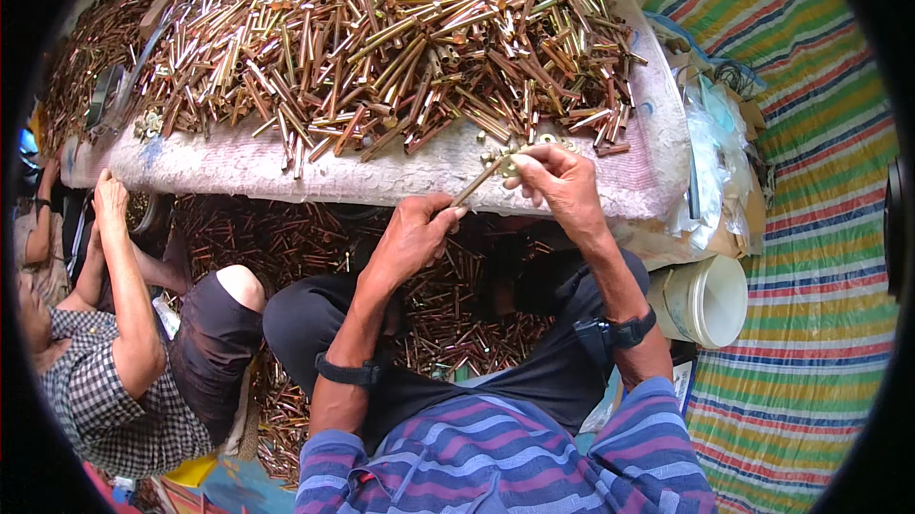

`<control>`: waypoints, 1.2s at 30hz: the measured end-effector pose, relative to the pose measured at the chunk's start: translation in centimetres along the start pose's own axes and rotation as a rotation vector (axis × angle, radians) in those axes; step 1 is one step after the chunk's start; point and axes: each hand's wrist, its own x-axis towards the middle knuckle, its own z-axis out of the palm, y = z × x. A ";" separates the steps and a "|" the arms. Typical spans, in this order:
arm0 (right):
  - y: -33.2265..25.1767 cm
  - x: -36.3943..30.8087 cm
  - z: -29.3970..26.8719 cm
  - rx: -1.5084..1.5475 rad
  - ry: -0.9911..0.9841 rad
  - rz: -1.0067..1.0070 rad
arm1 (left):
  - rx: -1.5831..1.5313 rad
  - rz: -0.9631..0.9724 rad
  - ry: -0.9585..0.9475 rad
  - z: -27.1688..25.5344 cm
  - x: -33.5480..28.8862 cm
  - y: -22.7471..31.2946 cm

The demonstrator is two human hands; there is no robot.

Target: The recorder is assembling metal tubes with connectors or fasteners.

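My left hand is closed on a slim metal tube, which slants up and to the right out of its thumb and fingers. At the tube's far end my right hand pinches a small yellowish metal piece, which looks like a nut or washer. Whether that piece is on the tube or just touching it, I cannot tell. Close behind my right fingers lies a little cluster of similar small metal pieces on the padded table edge. A large heap of copper- and brass-coloured metal tubes covers the table beyond both hands.
The table has a worn, cloth-covered edge. Many more tubes lie on the floor around my legs. At the left sits a co-worker in a checked shirt, hands at the table edge. A white bucket and plastic bags are at the right.
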 end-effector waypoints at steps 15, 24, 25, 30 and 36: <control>1.0 0.2 1.9 0.400 -0.028 0.119 | 0.027 0.048 0.032 -0.5 0.0 -0.6; 0.3 -0.7 3.3 0.186 0.040 -0.113 | -0.017 0.033 0.014 -0.4 0.2 -1.0; 0.2 -0.8 3.4 0.050 -0.023 -0.087 | -0.016 0.033 0.013 -0.4 0.1 -0.9; -0.9 -0.2 3.1 -0.226 -0.200 -0.089 | -0.053 0.020 0.042 -0.5 -0.2 -0.1; 0.0 4.6 1.6 -0.821 0.040 -0.294 | -0.110 0.016 0.132 -0.7 0.1 -0.4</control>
